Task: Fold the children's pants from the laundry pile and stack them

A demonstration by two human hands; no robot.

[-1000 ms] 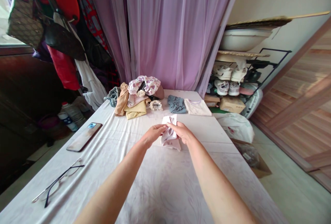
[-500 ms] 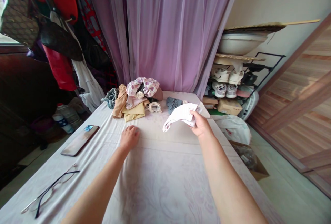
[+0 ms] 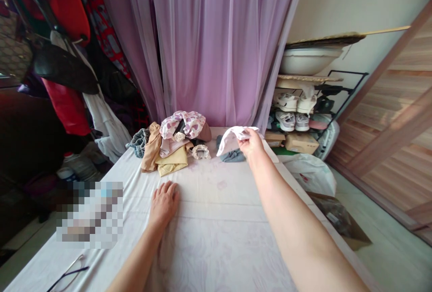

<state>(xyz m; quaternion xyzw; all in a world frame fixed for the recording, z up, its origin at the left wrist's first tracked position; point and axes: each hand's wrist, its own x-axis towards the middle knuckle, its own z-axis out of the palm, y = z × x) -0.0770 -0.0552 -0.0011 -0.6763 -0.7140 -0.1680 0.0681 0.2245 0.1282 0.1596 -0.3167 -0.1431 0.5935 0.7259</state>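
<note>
My right hand [image 3: 251,144] pinches one edge of a folded white piece of clothing [image 3: 231,139] at the far right of the table. The white cloth hangs over a grey-blue bunched garment [image 3: 232,155] and partly hides it; whether they touch I cannot tell. Palm down, my left hand [image 3: 164,204] rests on the white tablecloth [image 3: 216,233] with its fingers stretched out. Beyond it lies a pile with a folded yellow cloth [image 3: 172,162], a tan garment [image 3: 151,150] and a white-and-purple patterned cloth [image 3: 192,123]. A small cream scrunched band [image 3: 201,151] sits beside the pile.
Glasses [image 3: 69,274] lie at the table's near left, close to a blurred-out patch. A purple curtain [image 3: 216,49] hangs behind the table. To the right stand a rack with shoes [image 3: 286,121], a white bag [image 3: 310,172] and a cardboard box [image 3: 340,220].
My right hand has carried the white cloth farther back, over the grey-blue garment. My left hand's fingers have straightened on the table. The view has shifted slightly.
</note>
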